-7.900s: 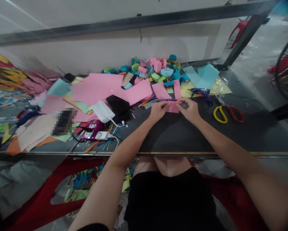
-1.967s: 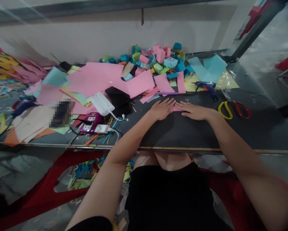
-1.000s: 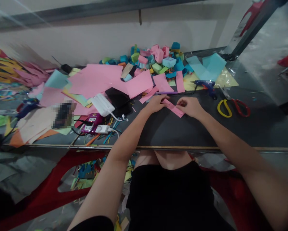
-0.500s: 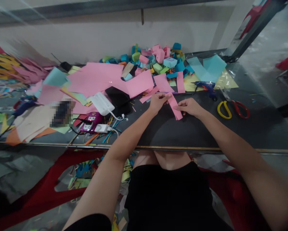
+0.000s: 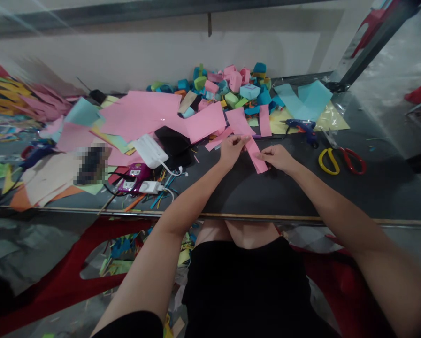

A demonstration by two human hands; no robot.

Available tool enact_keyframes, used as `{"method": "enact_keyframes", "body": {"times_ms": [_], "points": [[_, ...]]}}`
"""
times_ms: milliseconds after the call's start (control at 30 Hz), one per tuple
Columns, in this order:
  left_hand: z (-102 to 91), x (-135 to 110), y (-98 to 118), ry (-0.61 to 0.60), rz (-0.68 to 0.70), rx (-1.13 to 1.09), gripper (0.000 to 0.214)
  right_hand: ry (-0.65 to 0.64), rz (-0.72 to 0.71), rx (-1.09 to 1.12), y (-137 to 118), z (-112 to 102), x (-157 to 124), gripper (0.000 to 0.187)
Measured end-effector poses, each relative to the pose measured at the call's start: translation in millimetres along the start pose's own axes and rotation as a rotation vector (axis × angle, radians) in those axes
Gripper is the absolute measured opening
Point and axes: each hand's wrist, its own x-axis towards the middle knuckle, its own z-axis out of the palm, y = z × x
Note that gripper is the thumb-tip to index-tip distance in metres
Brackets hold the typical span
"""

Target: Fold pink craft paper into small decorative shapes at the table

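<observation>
Between my hands is a strip of pink paper (image 5: 255, 155), held slanting just over the dark tabletop. My left hand (image 5: 232, 146) pinches its upper end between thumb and fingers. Lower down, my right hand (image 5: 275, 157) grips the strip's right edge, its fingers closed. Just beyond them lie a pink paper piece (image 5: 240, 121) and a narrow pink strip (image 5: 264, 120). To the right of my right hand are a blue glue gun (image 5: 301, 126) and scissors (image 5: 341, 157) with one yellow and one red handle.
A heap of small folded paper pieces (image 5: 234, 82) lies against the wall. Large pink sheets (image 5: 143, 112), a white power bank (image 5: 149, 151) and a purple power socket (image 5: 134, 177) with cables are at left. The table's front edge (image 5: 266, 217) runs close to my lap.
Both hands keep their hold on the pink strip. Its lower end has risen very slightly; the rest of the view has shifted only a little.
</observation>
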Motion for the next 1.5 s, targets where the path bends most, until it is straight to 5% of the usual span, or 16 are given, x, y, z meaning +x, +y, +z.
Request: {"method": "enact_keyframes", "body": {"times_ms": [167,433,667,967,1133,1500], "points": [[-0.1,1,3,0.077,0.011,-0.010,0.042,-0.132,0.066,0.152,-5,-4,-1,0.049],[-1.3,1,4,0.018,0.006,-0.060,0.049,-0.067,0.068,0.079,-3,-8,0,0.046],[13.2,-9,17,-0.392,-0.182,-0.322,0.055,-0.008,-0.001,-0.021,-5,1,-2,0.053],[22.9,-13,32,-0.199,-0.447,-0.570,0.066,-0.272,0.140,0.307,-9,18,-9,0.060],[29.3,-17,32,-0.043,-0.382,-0.559,0.065,-0.222,0.183,0.293,-7,17,-7,0.048],[32.0,-19,25,0.063,-0.195,-0.458,0.069,-0.123,0.128,0.216,-7,22,-7,0.044]]}}
